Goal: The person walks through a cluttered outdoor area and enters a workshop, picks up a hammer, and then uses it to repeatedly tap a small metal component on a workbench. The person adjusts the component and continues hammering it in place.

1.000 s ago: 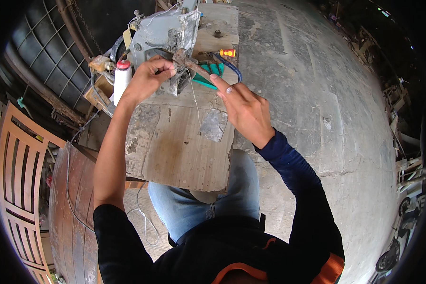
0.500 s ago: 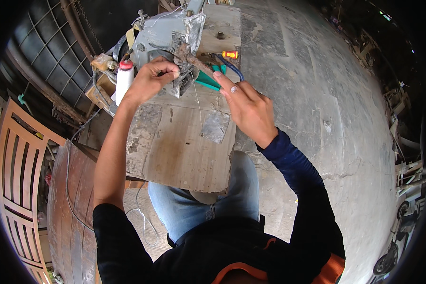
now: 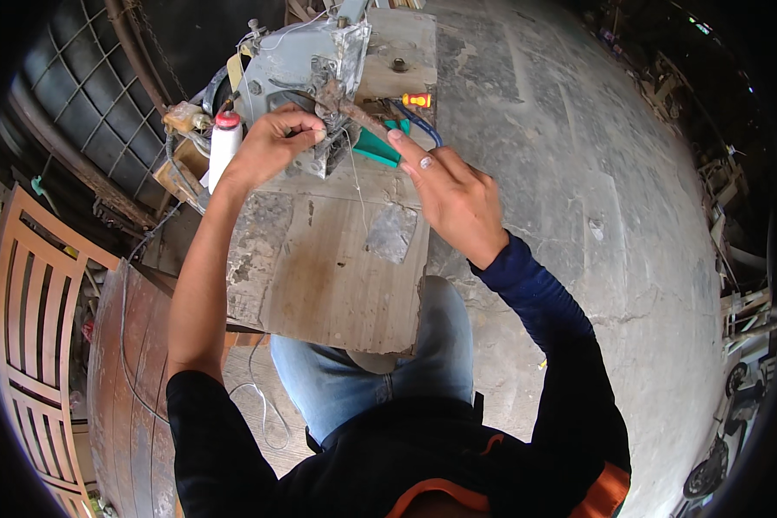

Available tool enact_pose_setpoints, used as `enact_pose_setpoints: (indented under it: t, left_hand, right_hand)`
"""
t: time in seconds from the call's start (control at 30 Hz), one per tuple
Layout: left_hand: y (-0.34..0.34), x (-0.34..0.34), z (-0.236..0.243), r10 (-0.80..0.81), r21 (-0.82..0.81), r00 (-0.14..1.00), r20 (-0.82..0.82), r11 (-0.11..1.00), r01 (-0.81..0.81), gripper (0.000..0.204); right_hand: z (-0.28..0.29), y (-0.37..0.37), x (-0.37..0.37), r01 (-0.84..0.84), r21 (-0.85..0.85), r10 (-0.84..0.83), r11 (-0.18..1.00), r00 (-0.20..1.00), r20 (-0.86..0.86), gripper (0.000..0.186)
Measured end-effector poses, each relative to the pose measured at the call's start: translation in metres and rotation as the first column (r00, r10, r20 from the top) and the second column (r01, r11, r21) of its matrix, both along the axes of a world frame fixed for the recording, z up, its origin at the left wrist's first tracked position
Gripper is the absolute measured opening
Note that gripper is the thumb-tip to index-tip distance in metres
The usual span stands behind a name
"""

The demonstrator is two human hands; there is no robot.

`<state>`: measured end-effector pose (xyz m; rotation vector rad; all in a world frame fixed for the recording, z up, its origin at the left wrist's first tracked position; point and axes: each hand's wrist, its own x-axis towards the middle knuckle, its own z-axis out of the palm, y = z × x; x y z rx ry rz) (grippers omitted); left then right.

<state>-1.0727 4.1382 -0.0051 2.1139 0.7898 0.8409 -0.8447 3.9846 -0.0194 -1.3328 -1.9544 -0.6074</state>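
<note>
My left hand (image 3: pixel 266 151) is pinched at the lower front of a grey sewing-machine-like metal machine (image 3: pixel 293 47), on something too small to make out. My right hand (image 3: pixel 456 200) grips a rusty hammer (image 3: pixel 368 117) whose head rests at the machine's mechanism, just right of my left fingertips. A thin thread (image 3: pixel 358 194) hangs from there onto the worn wooden bench (image 3: pixel 337 285). A white bottle with red cap (image 3: pixel 223 154) stands left of my left hand. Beside the hammer are a green plastic tray (image 3: pixel 375 148), a blue-handled tool (image 3: pixel 429 129) and a yellow-red screwdriver handle (image 3: pixel 416 100).
A grey metal scrap (image 3: pixel 391 233) lies on the bench. At left are a slatted wooden piece (image 3: pixel 34 285), metal grating (image 3: pixel 91 69) and loose cables (image 3: pixel 125 328). Concrete floor (image 3: pixel 578 216) spreads rightward, with clutter and a wheeled vehicle (image 3: pixel 708 466) along its edge.
My right hand and the hammer have shifted slightly right since a second ago. My left hand stays pinched at the machine with only slight movement.
</note>
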Motion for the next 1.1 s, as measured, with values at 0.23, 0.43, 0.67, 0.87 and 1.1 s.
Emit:
enact_pose_setpoints:
  t: [0.23, 0.43, 0.67, 0.87, 1.1]
  left_hand:
    - [0.002, -0.001, -0.001, 0.008, 0.0, 1.0, -0.013, 1.0, -0.008, 0.009]
    - [0.004, -0.001, -0.003, 0.004, 0.055, 1.0, 0.007, 0.999, -0.005, 0.009]
    - [0.004, 0.004, -0.005, -0.017, -0.01, 0.995, 0.098, 1.0, 0.018, 0.01]
    - [0.009, -0.001, -0.011, -0.044, -0.003, 0.998, 0.04, 0.999, 0.044, 0.01]
    - [0.006, 0.001, -0.002, -0.001, 0.064, 1.0, 0.007, 0.998, 0.001, 0.009]
  right_hand:
    - [0.007, -0.001, -0.001, -0.04, 0.063, 0.046, 0.997, 0.994, -0.099, 0.044]
    - [0.012, 0.0, -0.001, -0.078, 0.08, 0.086, 0.994, 0.991, -0.098, 0.047]
    - [0.013, 0.001, 0.002, -0.06, -0.011, 0.06, 0.998, 0.998, -0.033, 0.048]
    - [0.015, 0.002, 0.0, -0.049, -0.067, 0.048, 0.997, 0.999, -0.012, 0.049]
    - [0.016, 0.004, 0.006, -0.047, -0.03, 0.047, 0.998, 0.999, 0.001, 0.054]
